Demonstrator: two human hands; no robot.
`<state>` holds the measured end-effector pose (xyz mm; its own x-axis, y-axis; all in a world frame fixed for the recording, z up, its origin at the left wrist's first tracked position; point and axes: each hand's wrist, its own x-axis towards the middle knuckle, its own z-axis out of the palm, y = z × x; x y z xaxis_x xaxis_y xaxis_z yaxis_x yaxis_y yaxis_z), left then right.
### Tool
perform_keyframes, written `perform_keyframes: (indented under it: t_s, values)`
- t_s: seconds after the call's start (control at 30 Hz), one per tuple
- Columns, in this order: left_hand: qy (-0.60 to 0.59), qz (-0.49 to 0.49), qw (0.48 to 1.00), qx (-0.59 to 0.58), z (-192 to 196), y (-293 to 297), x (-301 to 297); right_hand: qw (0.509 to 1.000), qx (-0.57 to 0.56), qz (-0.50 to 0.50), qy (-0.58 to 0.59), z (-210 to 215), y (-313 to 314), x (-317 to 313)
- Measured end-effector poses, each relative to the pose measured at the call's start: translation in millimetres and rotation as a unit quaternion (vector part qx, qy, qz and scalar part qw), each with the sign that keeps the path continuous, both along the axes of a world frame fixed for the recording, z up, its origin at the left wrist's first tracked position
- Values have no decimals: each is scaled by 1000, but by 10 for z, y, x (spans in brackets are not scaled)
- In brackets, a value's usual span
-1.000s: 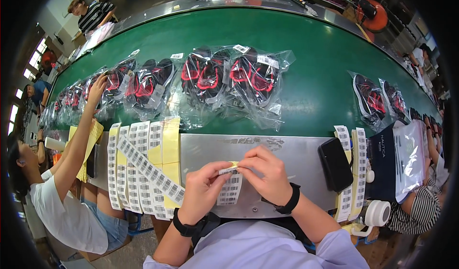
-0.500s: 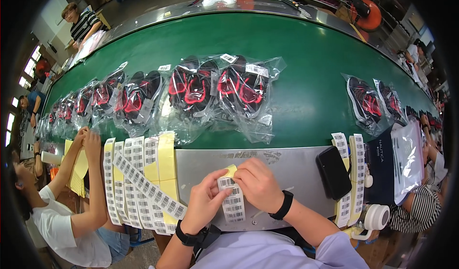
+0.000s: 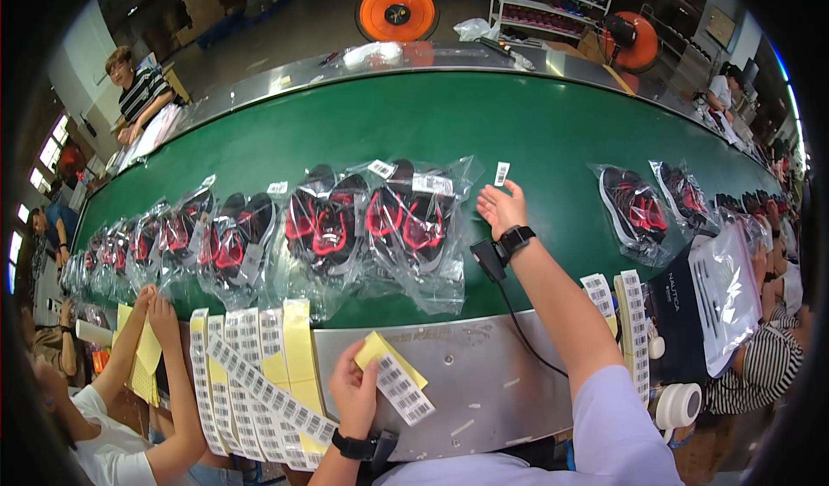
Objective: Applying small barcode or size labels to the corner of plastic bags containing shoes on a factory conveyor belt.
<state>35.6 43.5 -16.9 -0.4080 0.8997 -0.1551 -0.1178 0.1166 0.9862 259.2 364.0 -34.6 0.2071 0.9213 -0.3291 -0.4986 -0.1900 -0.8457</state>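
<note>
My left hand (image 3: 355,393) pinches a short strip of white barcode labels (image 3: 402,389) with yellow backing, just over the metal table edge. My right hand (image 3: 503,210) is stretched out over the green belt. At its fingertips sits a single small barcode label (image 3: 503,173). To the left of that hand lies a clear bag of black and red shoes (image 3: 413,218), with a white barcode label (image 3: 432,184) on it. Another bagged pair (image 3: 332,218) lies beside it. Both my wrists wear black bands.
Long barcode label strips (image 3: 259,382) lie left of my left hand; more strips (image 3: 635,331) lie at the right. Further bagged shoes (image 3: 635,210) rest on the green belt (image 3: 518,123). A co-worker's hands (image 3: 155,309) hold yellow sheets at the left. A white jug (image 3: 678,406) stands at lower right.
My right hand has left the label strip and moved forward over the belt with one label. My left hand keeps the strip, now tilted. The view has shifted upward.
</note>
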Motion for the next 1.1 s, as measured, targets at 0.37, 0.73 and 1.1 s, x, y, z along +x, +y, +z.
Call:
perform_keyframes:
  t_s: [0.37, 0.73, 1.1]
  values:
    - [2, -13, 1000, 4, -74, -31, 43, 978, 67, 53, -189, 82, -112, 87]
    - [-6, -31, 999, 16, -81, -11, 111, 936, 196, 49, -290, 434, 85, 377]
    - [-11, -48, 999, 19, -98, -7, 194, 814, 148, 135, -546, 362, 293, 179]
